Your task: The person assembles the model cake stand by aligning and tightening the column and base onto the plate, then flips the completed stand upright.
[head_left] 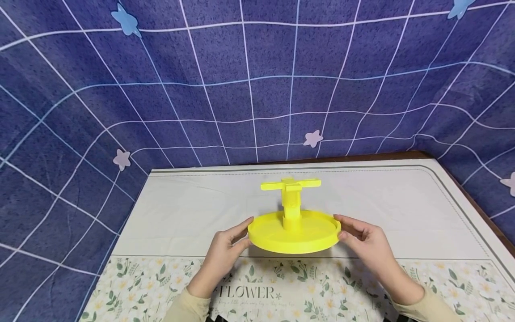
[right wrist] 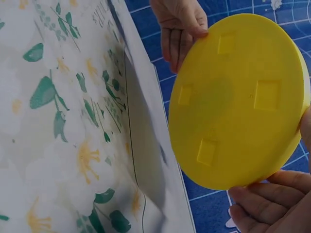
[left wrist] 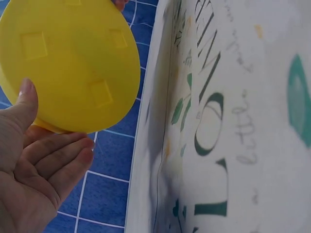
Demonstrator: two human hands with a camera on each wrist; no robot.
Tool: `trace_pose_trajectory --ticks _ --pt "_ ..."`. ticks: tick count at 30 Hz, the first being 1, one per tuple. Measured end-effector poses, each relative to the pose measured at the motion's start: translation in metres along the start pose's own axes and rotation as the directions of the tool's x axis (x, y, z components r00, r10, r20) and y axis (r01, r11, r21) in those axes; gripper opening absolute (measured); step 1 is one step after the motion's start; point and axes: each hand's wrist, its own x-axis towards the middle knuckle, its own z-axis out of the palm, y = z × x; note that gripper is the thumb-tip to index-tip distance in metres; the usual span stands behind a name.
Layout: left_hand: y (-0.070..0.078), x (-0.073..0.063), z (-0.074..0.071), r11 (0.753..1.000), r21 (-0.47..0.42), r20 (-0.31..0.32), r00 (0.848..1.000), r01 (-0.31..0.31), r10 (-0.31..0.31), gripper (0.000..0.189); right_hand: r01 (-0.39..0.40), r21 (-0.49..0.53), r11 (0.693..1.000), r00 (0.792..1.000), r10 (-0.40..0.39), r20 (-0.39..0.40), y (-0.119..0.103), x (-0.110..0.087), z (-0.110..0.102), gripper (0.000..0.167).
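Observation:
A yellow round plastic stand point(head_left: 294, 246) has a raised rim, a central post point(head_left: 291, 208) and a cross-shaped top point(head_left: 291, 184). It is held up over the table, post upward. My left hand point(head_left: 226, 251) grips its left edge, thumb low on the rim and fingers along the side. On the opposite edge my right hand point(head_left: 371, 250) pinches the rim between thumb and fingers. Both wrist views look up at the flat underside point(right wrist: 223, 111), which carries several shallow square recesses point(left wrist: 34, 45).
Beneath lies a table with a white cover point(head_left: 193, 210) and a floral printed band point(head_left: 169, 286) reading FLOWER along the near side. A blue curtain point(head_left: 225, 103) with a grid pattern and stars hangs behind the table and at both sides.

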Motion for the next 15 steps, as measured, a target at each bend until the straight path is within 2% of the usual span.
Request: trace_pose_trajectory --ticks 4,7,10,13,15 --pt "0.0022 -0.0005 -0.001 1.0 -0.023 -0.034 0.999 -0.003 0.002 0.05 0.057 -0.063 0.996 0.998 -0.057 -0.006 0.0005 -0.0044 -0.0001 0.043" --pt "0.0026 -0.0009 -0.0016 1.0 -0.01 -0.06 0.998 -0.013 0.012 0.046 0.115 -0.103 0.988 0.993 -0.116 -0.009 0.0022 -0.0066 0.0002 0.051" --pt "0.0031 -0.0013 -0.0021 0.999 0.026 -0.095 0.994 -0.046 0.049 0.044 0.183 -0.135 0.974 0.981 -0.189 -0.033 0.0042 -0.0077 0.0015 0.052" --pt "0.0048 -0.0011 -0.0027 0.992 0.06 -0.125 0.986 -0.108 0.114 0.043 0.268 -0.185 0.945 0.955 -0.286 -0.079 0.0057 -0.0067 0.0033 0.047" --pt "0.0068 -0.0003 -0.0032 0.985 0.084 -0.144 0.977 -0.148 0.159 0.041 0.339 -0.218 0.915 0.923 -0.369 -0.113 0.0061 -0.0049 0.0044 0.045"
